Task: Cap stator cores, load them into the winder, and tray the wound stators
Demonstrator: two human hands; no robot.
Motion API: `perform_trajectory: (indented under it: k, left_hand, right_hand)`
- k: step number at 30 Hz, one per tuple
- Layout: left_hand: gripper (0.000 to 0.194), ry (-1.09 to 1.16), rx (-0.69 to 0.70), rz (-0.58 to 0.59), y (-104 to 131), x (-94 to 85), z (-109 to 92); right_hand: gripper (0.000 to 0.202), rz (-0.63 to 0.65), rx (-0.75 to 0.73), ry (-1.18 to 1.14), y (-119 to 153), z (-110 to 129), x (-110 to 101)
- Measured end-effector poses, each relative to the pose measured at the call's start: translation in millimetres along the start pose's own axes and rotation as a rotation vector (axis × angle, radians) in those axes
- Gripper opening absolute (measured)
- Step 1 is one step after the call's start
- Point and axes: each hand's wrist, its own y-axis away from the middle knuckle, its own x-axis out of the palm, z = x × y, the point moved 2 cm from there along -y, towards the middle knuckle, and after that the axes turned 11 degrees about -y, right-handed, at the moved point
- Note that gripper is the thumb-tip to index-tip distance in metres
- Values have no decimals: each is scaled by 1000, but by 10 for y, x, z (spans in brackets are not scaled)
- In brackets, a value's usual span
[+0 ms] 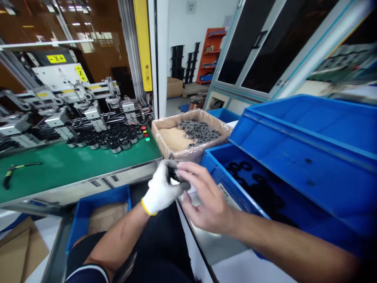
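My left hand [165,182], in a white glove with a yellow cuff edge, is closed around a small black round part [173,173]. Bare and slightly blurred, my right hand [207,200] reaches in from the right with its fingers bent at the same part. Fingers hide much of the part, so its exact shape is unclear. Just beyond my hands stands a plastic-lined box [165,135] holding several grey metal rings [200,131]. To the right, a blue bin [216,151] contains black rings [244,166].
Round metal parts with black tops [114,143] crowd the green worktop [88,167] before a machine with clamps [94,114]. Pliers [17,171] lie at left. A tilted blue crate [306,129] rests above the right bin. Another blue bin [78,220] sits low at left.
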Motion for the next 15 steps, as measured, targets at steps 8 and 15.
perform_trajectory:
  k: [8,15]
  left_hand:
    - [72,-348,155,-64,156,-489,-365]
    - [71,-165,447,22,129,-640,-388]
  right_hand:
    - [50,93,187,-114,87,-145,135]
    - [34,101,119,-145,15,-63,99]
